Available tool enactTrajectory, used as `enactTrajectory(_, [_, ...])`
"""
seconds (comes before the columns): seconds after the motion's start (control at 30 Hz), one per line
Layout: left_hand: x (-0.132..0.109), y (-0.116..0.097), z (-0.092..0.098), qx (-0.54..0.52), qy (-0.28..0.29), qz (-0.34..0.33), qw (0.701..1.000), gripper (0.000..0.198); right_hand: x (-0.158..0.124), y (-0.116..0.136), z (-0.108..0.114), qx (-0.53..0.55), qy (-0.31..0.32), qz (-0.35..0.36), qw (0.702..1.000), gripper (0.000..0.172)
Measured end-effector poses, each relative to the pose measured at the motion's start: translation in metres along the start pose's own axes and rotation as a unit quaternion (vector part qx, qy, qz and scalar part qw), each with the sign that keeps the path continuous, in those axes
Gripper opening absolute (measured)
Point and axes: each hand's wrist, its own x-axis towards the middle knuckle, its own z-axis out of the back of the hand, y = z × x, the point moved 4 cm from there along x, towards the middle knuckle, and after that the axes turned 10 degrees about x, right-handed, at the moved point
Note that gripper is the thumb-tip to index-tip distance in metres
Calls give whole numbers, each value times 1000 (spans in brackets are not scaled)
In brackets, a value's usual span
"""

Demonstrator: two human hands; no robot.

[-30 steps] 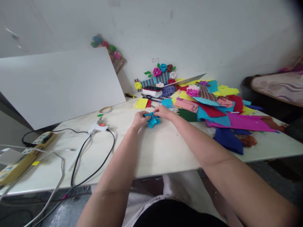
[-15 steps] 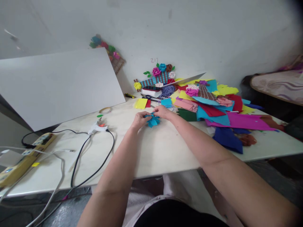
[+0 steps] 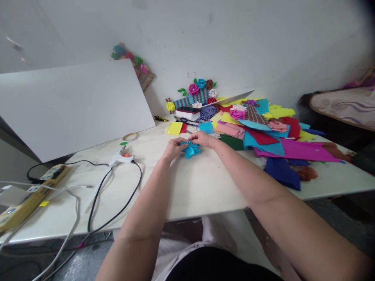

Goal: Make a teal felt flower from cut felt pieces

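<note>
Between my two hands is a blue paper flower [image 3: 191, 150], its petals fanned out toward me above the white table [image 3: 205, 187]. My left hand [image 3: 175, 148] pinches the flower's left side. From the right, my right hand [image 3: 202, 139] has its fingertips closed on the flower's upper part. The fingers partly hide the flower's centre. Just beyond the hands lie a yellow paper square [image 3: 175, 128] and a small blue paper piece [image 3: 206, 127].
A white glue gun [image 3: 121, 157] with its cord lies left, near a tape roll [image 3: 130, 136] and a yellow power strip [image 3: 32, 195]. Colourful paper sheets [image 3: 260, 136] pile up at right. A white board [image 3: 79, 105] leans on the wall. A cutter [image 3: 159, 118] lies behind.
The flower has shifted slightly right and its petals show wider and more spread. Both hands keep their pinch on it with small finger movements.
</note>
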Motion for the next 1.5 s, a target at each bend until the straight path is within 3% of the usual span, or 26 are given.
enactTrajectory(0.23, [-1, -2, 1, 20, -5, -20, 1000, 39, 0, 1, 1, -40, -43, -3, 998, 17])
enactTrajectory(0.6, [-1, 3, 1, -11, -8, 14, 1000, 31, 2, 13, -10, -299, -94, 32, 949, 12])
enactTrajectory(0.73, [-1, 1, 1, -26, -23, 20, 999, 36, 3, 10, -7, -259, -106, 40, 959, 17])
enactTrajectory(0.97, [1, 5, 2, -3, -39, 44, 998, 43, -1, 22, 6, -143, -156, 122, 970, 23])
enactTrajectory(1.2, [1, 5, 4, 47, -46, 53, 996, 37, -2, 26, -3, -109, -68, 119, 985, 19])
enactTrajectory(1.33, [-1, 3, 5, 68, -54, 53, 995, 35, -1, 23, -5, -155, -58, 119, 979, 22])
enactTrajectory(1.5, [-4, 0, 3, 46, -37, 65, 996, 35, 1, 16, -4, -136, -48, 127, 981, 20])
